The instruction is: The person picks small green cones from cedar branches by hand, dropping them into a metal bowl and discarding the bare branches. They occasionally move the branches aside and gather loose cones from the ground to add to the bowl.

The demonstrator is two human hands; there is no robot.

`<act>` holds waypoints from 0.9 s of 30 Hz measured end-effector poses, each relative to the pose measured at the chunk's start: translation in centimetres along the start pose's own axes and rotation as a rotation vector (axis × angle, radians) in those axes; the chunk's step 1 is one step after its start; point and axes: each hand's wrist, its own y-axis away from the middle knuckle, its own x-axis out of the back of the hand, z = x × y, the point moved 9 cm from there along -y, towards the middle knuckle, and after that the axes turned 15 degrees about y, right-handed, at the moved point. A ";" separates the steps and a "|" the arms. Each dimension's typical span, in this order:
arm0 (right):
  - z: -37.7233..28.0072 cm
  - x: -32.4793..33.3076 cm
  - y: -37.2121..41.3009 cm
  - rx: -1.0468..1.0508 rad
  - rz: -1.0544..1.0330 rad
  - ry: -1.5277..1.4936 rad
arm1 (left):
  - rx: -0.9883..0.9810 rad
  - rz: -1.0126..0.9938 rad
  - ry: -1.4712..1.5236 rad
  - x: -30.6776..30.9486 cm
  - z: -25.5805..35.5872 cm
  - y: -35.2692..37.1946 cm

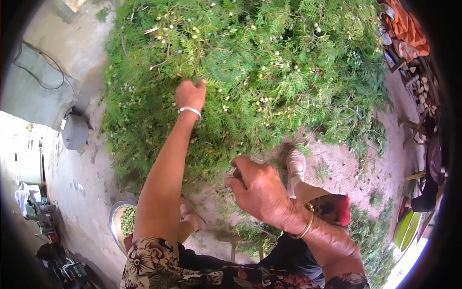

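A large heap of green conifer branches with pale, round cones fills the upper middle of the view. My left hand, with a silver bangle at its wrist, reaches into the heap's near left part. Its fingers are closed around the thin stem of a conifer branch. Lower down, my right hand hangs in front of the heap's near edge, a gold bangle at the wrist. Its fingers are curled loosely, thumb and forefinger apart, and I see nothing held between them.
A metal basin of green cones stands at my lower left, partly behind my left arm. More cut greenery lies at lower right. A grey container stands left of the heap; stacked firewood lines the right side.
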 end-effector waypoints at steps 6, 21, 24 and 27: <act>0.4 0.3 -0.2 0.001 0.029 0.045 | 0.363 0.065 0.129 -4.8 -7.5 -4.2; 1.3 -0.3 -1.4 -0.095 0.043 -0.056 | 0.341 -0.048 0.712 5.4 -5.5 10.2; 1.0 0.4 -2.2 -0.096 0.147 -0.108 | 0.240 -0.127 0.699 8.4 -1.8 13.7; 0.8 0.0 -2.9 -0.127 0.184 -0.167 | 0.178 -0.154 0.708 10.2 0.9 16.7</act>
